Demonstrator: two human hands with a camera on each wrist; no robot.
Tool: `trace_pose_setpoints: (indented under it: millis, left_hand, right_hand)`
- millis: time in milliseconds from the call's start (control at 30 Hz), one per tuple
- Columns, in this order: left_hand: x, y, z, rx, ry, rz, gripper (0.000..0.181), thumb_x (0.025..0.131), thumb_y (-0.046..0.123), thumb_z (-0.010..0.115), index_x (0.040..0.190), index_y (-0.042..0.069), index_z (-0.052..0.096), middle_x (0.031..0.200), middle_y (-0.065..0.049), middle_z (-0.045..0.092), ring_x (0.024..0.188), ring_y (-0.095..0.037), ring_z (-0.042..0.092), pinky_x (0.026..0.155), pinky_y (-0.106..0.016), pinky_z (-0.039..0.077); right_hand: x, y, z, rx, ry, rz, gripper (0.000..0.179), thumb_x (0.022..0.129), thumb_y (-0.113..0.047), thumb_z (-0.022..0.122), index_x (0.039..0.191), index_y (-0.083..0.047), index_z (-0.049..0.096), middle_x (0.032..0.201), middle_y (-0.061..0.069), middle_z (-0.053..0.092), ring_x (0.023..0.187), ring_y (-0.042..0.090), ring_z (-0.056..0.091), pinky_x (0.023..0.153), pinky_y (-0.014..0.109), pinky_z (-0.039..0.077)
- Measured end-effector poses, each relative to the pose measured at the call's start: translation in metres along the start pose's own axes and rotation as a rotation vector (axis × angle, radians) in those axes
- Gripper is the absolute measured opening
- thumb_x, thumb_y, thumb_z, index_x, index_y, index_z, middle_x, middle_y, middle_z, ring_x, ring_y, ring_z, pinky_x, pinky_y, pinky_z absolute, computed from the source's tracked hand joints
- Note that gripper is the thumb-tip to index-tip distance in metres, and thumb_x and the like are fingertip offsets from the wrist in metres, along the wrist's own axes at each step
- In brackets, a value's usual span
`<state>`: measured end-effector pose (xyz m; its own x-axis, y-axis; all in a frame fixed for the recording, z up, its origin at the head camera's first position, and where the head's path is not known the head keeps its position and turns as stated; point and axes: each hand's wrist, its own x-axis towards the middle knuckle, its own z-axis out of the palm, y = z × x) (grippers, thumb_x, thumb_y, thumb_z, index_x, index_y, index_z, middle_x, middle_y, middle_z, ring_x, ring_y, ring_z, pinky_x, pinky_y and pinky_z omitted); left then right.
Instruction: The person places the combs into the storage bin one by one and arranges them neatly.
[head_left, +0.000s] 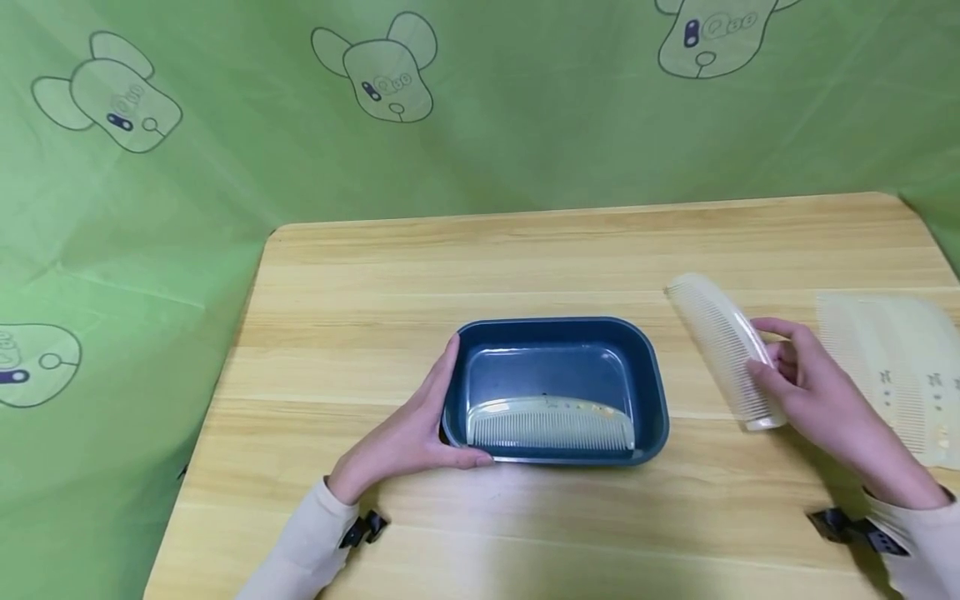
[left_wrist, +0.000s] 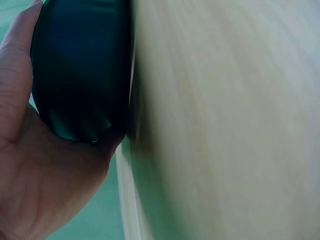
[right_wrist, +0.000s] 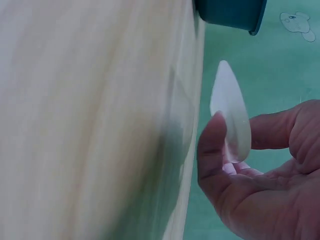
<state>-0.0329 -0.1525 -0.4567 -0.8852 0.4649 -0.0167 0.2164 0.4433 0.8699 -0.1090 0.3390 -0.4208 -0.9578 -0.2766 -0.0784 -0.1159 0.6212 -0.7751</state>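
A dark blue plastic box stands on the table with one pale translucent comb inside, along its near wall. My left hand grips the box's left end, thumb at the near side and fingers by the far left corner. The left wrist view shows that hand wrapped about the box end. To the right of the box, my right hand pinches a second comb by its thick spine, teeth facing left. In the right wrist view, this comb sits end-on between thumb and fingers, above the table.
Several similar combs lie overlapping at the table's right side, beyond the right hand. The wooden table has a green cloth backdrop behind it and at its left. A black strap piece juts from the left wrist.
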Motion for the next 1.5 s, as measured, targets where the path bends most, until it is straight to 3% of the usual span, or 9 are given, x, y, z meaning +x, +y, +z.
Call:
trace_pose_setpoints:
  millis: [167, 367, 533, 700, 1000, 1200, 1500]
  left_hand:
    - [0.001, 0.000, 0.000, -0.002, 0.000, 0.006, 0.151, 0.081, 0.038, 0.101, 0.174, 0.025, -0.018, 0.181, 0.008, -0.010, 0.166, -0.015, 0.003, 0.129, -0.050, 0.021]
    - [0.000, 0.001, 0.001, -0.001, 0.005, 0.007, 0.150, 0.082, 0.039, 0.100, 0.174, 0.025, -0.017, 0.181, 0.008, -0.009, 0.166, -0.017, 0.003, 0.129, -0.053, 0.022]
    - [0.000, 0.001, 0.000, 0.007, 0.004, -0.001, 0.149, 0.082, 0.038, 0.100, 0.174, 0.024, -0.017, 0.181, 0.007, -0.009, 0.166, -0.018, 0.003, 0.129, -0.053, 0.022]
    - [0.001, 0.002, 0.001, -0.001, -0.002, 0.000, 0.149, 0.082, 0.040, 0.100, 0.174, 0.027, -0.018, 0.181, 0.007, -0.010, 0.166, -0.017, 0.003, 0.129, -0.052, 0.022]
    - [0.000, 0.000, 0.001, -0.013, 0.000, -0.007, 0.150, 0.081, 0.040, 0.100, 0.174, 0.026, -0.017, 0.181, 0.008, -0.010, 0.166, -0.017, 0.002, 0.129, -0.053, 0.021]
    - [0.000, -0.001, 0.000, -0.013, -0.001, -0.007, 0.150, 0.081, 0.040, 0.100, 0.174, 0.027, -0.018, 0.181, 0.008, -0.010, 0.166, -0.016, 0.002, 0.129, -0.052, 0.020]
    - [0.001, 0.000, 0.001, -0.017, 0.004, -0.003, 0.148, 0.083, 0.038, 0.100, 0.174, 0.028, -0.016, 0.181, 0.006, -0.007, 0.165, -0.018, 0.005, 0.129, -0.055, 0.022]
  right_hand:
    - [0.002, -0.004, 0.001, 0.074, 0.042, -0.010, 0.052, 0.110, 0.003, 0.059, 0.158, -0.005, 0.040, 0.101, 0.005, 0.059, 0.079, 0.008, 0.060, 0.057, 0.024, 0.051]
    - [0.002, -0.013, 0.003, 0.155, 0.028, -0.039, 0.058, 0.108, 0.007, 0.060, 0.155, -0.025, 0.047, 0.100, 0.003, 0.060, 0.078, 0.010, 0.058, 0.057, 0.023, 0.049]
    - [0.003, -0.021, 0.010, 0.216, 0.007, -0.079, 0.057, 0.109, 0.006, 0.061, 0.157, -0.023, 0.051, 0.102, 0.008, 0.065, 0.079, 0.012, 0.063, 0.060, 0.023, 0.053]
    - [0.001, -0.031, 0.016, 0.199, 0.008, -0.100, 0.056, 0.108, 0.005, 0.062, 0.159, -0.017, 0.052, 0.103, 0.008, 0.065, 0.080, 0.013, 0.063, 0.061, 0.024, 0.054]
    - [0.002, -0.047, 0.031, 0.194, -0.058, -0.264, 0.056, 0.105, 0.014, 0.061, 0.158, -0.003, 0.052, 0.100, 0.008, 0.061, 0.075, 0.015, 0.056, 0.060, 0.028, 0.047]
    - [0.003, -0.060, 0.043, 0.194, -0.102, -0.269, 0.053, 0.107, 0.008, 0.063, 0.157, -0.007, 0.055, 0.100, 0.010, 0.062, 0.075, 0.018, 0.055, 0.059, 0.031, 0.045]
    - [0.005, -0.077, 0.053, 0.172, -0.114, -0.292, 0.051, 0.107, 0.006, 0.065, 0.154, -0.012, 0.060, 0.084, 0.006, 0.057, 0.068, 0.017, 0.050, 0.053, 0.032, 0.041]
